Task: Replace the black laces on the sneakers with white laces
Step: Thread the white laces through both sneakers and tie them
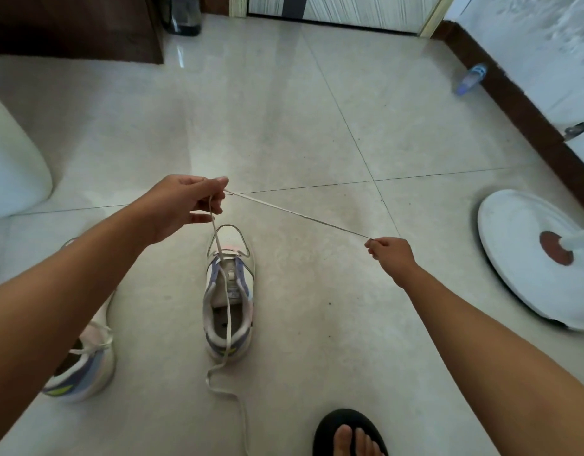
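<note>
A white and purple sneaker [229, 291] stands on the floor between my arms, toe pointing away. A white lace [297, 214] runs taut between my hands. My left hand [185, 204] pinches it above the toe, and from there the lace drops into the shoe's front eyelets. My right hand [391, 255] pinches the lace's far end, off to the right. The lace's other length trails over the shoe's opening and along the floor toward me. A second sneaker [83, 366] with a white lace lies at the lower left, partly hidden by my left forearm.
The round white base of a standing fan [527, 258] sits at the right. A plastic bottle [471, 79] lies by the dark skirting at the far right. My foot in a black sandal [348, 434] shows at the bottom. A white rounded object [10, 166] stands at the left.
</note>
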Demonstrator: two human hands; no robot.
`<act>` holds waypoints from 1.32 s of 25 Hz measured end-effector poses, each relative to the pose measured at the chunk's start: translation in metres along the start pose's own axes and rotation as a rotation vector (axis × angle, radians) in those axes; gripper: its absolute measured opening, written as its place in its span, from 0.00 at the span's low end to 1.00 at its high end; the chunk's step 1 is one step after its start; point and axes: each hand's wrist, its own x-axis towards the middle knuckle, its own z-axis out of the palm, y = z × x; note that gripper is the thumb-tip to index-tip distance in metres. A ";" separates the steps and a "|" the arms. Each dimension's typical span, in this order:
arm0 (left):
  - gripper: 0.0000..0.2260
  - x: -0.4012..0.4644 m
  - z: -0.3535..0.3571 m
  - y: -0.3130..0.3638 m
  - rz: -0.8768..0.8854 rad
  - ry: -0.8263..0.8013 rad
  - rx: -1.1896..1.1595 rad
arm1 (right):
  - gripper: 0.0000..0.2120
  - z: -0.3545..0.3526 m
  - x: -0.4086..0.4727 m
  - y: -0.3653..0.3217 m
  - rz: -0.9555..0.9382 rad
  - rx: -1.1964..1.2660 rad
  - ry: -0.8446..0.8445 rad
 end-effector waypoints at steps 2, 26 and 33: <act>0.14 0.001 0.002 -0.001 0.003 0.005 -0.011 | 0.10 -0.002 0.002 0.007 0.029 -0.016 0.024; 0.12 0.004 0.022 0.001 -0.007 -0.037 0.121 | 0.37 -0.037 0.002 -0.009 -0.144 -0.554 -0.074; 0.12 0.003 0.068 -0.003 0.018 -0.059 0.392 | 0.25 0.044 -0.087 -0.107 -0.713 -0.414 -0.374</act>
